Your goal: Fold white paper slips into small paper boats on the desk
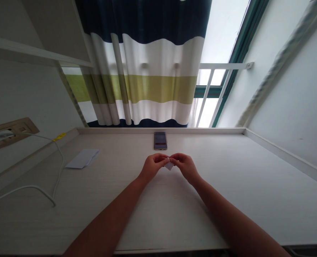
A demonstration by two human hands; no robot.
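White paper scrap (169, 166), half hidden | pinched: left hand (153, 165), right hand (185, 166) fingers

On the desk (228, 185), the phone (160, 140) lies behind both hands; papers (82, 158) and cable (57, 167) lie far left.

text: none legible | phone (160, 140): screen unreadable | yellow tag (59, 136): too small | folded paper (169, 165): print indiscernible

pale wooden desk (254, 185) | phone (160, 140) far middle | white paper sheets (82, 158) left | white cable (26, 186) left edge
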